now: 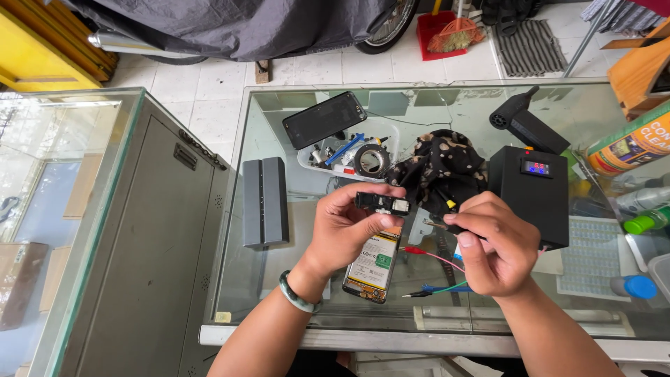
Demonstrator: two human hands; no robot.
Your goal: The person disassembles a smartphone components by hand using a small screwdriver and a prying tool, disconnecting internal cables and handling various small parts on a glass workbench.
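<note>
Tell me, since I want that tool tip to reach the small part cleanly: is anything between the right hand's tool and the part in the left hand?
Nothing visible. The left hand holds the small black part up over the opened phone; the right hand points its thin tool toward it across open air.

head cam | looks steeply down | close over glass table (293, 307) | single view
</note>
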